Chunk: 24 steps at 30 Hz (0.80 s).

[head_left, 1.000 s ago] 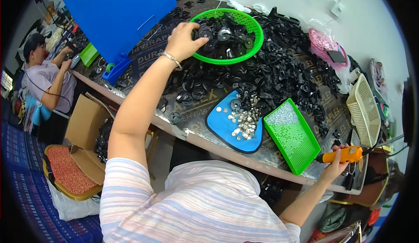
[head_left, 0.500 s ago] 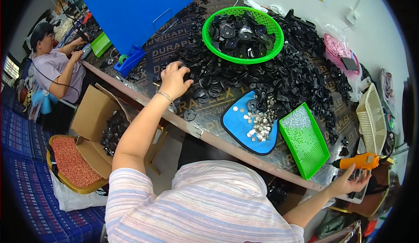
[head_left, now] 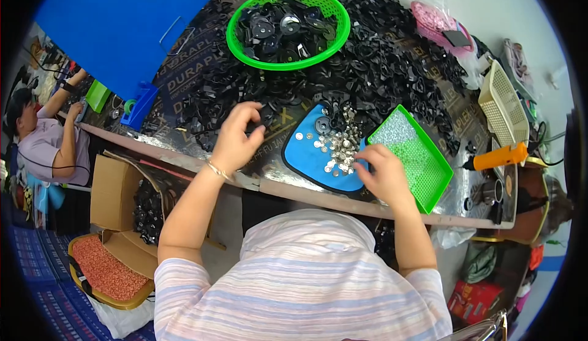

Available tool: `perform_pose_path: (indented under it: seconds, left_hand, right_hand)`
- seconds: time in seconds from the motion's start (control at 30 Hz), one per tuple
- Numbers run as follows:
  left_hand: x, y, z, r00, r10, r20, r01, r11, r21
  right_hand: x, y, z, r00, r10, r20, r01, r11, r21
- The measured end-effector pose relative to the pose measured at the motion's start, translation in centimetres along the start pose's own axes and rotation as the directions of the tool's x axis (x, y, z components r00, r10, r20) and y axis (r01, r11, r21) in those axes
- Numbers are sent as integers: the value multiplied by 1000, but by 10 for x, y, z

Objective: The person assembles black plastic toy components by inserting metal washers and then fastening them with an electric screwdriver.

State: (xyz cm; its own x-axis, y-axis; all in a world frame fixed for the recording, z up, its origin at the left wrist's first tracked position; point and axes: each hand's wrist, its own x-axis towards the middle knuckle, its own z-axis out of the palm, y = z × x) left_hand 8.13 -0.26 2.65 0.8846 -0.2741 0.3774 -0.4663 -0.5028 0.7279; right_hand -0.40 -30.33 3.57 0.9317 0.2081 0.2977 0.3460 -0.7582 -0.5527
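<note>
- While the left hand (head_left: 237,137) sits near the desk's (head_left: 294,189) front edge, its fingers pinch a small black plastic part (head_left: 264,118); grip closed on it.
- Right hand (head_left: 383,172) rests fingers-down on the pile of small silver metal discs (head_left: 340,148), at the right rim of the blue rounded plastic tray (head_left: 303,157); cannot tell if anything is gripped.
- Green rectangular plastic tray (head_left: 416,157) just beside the right hand, tilted toward the desk edge.
- Heap of black plastic parts (head_left: 380,65) covers the desk behind both trays; little bare surface, only a strip along the front edge.
- Round green plastic basket (head_left: 288,28) farther back, holding more black parts.
- Orange handheld tool (head_left: 499,155) near the right desk edge.
</note>
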Motion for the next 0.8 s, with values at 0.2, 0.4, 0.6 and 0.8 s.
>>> perform_pose_path:
  seconds: [0.2,0.4,0.6,0.8]
  left_hand:
    - [-52,27,51,960,79,270,-65,996,-60]
    - [-66,36,55,955,102,278,-99,995,-26]
    - [-64,35,52,978,41,206,-78,981,177]
    - [-63,34,51,943,-186,276,208,977,-51]
  right_hand:
    - [33,-11,44,991,27,132,-14,995,-99]
    - [41,-7,59,979,104,176,-76,984,-159]
    - [38,-10,60,981,101,164,-74,984,-162]
    - [39,-14,59,979,131,158,-109,984,-140]
